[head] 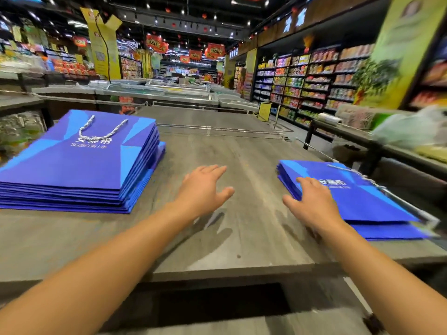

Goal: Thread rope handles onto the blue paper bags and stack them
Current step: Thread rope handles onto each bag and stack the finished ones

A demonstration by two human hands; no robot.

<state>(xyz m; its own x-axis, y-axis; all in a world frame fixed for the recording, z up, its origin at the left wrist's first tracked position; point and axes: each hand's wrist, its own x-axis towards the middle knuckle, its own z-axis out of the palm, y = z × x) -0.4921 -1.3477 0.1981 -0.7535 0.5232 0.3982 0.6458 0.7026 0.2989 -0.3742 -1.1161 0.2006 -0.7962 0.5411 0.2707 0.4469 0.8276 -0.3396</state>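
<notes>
A grey wood-grain table fills the lower frame — stocked snack shelves at right, red hanging signs under a dark, spotlit ceiling.

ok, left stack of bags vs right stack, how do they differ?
The left stack is taller, and a white rope handle lies on its top bag. The right stack is lower, and the right hand rests on it; nothing touches the left stack. Both hold flat blue bags on the table.

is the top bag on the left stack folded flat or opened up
Folded flat. The top bag lies level on the left stack, its white rope handle resting on its face.
</notes>
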